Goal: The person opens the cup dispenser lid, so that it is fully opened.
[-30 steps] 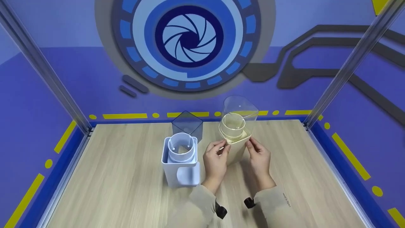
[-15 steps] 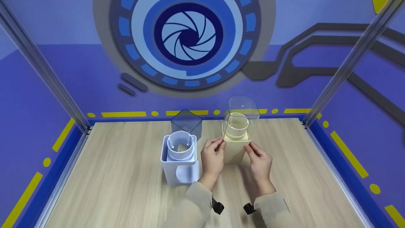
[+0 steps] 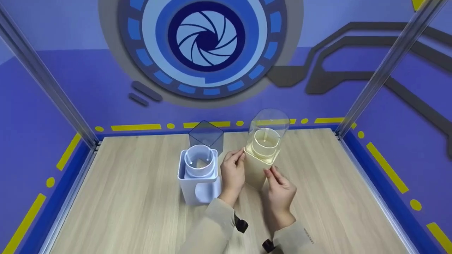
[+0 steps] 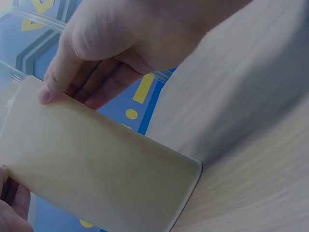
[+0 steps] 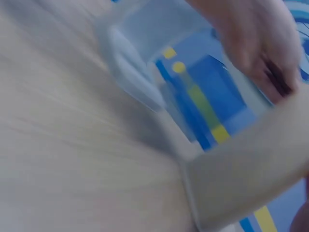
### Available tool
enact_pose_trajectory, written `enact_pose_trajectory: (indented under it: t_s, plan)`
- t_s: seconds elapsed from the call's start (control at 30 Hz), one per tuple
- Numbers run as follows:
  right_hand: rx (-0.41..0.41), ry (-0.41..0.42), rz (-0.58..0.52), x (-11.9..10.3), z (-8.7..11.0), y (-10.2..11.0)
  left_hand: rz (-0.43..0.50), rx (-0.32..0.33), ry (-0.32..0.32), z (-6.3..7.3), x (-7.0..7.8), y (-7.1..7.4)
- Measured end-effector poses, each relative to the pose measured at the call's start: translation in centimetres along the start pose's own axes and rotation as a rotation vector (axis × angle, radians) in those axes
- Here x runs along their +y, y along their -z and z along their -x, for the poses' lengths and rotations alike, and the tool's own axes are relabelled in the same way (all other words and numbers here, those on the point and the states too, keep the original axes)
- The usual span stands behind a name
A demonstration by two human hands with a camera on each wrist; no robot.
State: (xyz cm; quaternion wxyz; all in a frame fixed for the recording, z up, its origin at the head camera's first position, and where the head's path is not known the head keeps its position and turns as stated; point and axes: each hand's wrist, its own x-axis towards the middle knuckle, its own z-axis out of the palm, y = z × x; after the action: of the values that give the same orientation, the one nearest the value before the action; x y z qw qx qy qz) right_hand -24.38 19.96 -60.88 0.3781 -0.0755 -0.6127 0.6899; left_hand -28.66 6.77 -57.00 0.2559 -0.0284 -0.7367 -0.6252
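Note:
A tall cream box (image 3: pixel 256 169) stands slightly turned on the table, one front corner toward me. From its top rises a round cream collar (image 3: pixel 266 138), and a clear cover (image 3: pixel 270 118) sticks up behind that. My left hand (image 3: pixel 233 173) pinches the upper left edge of the box. On the other side my right hand (image 3: pixel 281 190) pinches the right front corner, a little below the rim. In the left wrist view the right thumb (image 4: pixel 45 94) presses on the plain front face, while only the left fingertips show at the lower left. The right wrist view is blurred.
Left of my hands stands a pale blue box (image 3: pixel 190 192) with a round collar and a curved part at its front right. A dark see-through cover (image 3: pixel 206 135) stands behind it. Metal posts (image 3: pixel 385 63) and painted walls bound the wooden table (image 3: pixel 123 197).
The cream box has turned clockwise as seen from above; its right front corner came toward me. My right hand moved nearer with it. The pale blue box stayed put.

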Motion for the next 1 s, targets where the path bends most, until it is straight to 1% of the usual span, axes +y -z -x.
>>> enact_pose_trajectory:
  t_s: [0.17,0.27,0.33,0.43,0.5,0.57,0.67,0.73,0.8,0.87,0.93,1.0]
  plan:
    - [0.037,0.140,0.015,0.4,1.8,-0.7,0.008,0.004,0.006,-0.3,-0.2,-0.1]
    - [0.039,0.191,0.018,0.5,2.3,-0.8,0.013,-0.003,0.004,-0.3,-0.3,-0.2]
    - [0.031,0.204,0.015,0.6,2.4,-0.7,0.021,-0.011,0.000,-0.2,-0.4,-0.1]
    - [0.004,0.188,-0.008,0.7,2.4,-0.4,0.045,-0.028,0.001,0.0,-0.6,0.0]
    - [-0.018,0.178,-0.009,0.8,2.3,-0.1,0.075,-0.044,0.011,0.2,-0.8,0.0]
    - [-0.035,0.180,0.018,0.8,2.0,0.3,0.114,-0.062,0.039,0.5,-1.1,0.2]
    - [-0.066,0.196,0.037,0.9,0.7,1.2,0.179,-0.094,0.084,1.0,-1.4,0.4]
    - [-0.104,0.193,0.034,0.8,-0.9,1.9,0.219,-0.112,0.099,1.4,-1.6,0.5]
    - [-0.168,0.161,0.007,0.8,-2.9,2.6,0.249,-0.128,0.097,1.7,-1.8,0.5]
    - [-0.254,0.108,0.005,0.9,-5.0,3.1,0.249,-0.138,0.086,2.0,-1.9,0.4]
    - [-0.374,0.032,0.023,0.9,-7.2,3.6,0.234,-0.153,0.078,2.2,-1.8,0.3]
    - [-0.507,-0.045,0.033,0.9,-9.1,4.0,0.196,-0.182,0.088,2.5,-1.7,0.2]
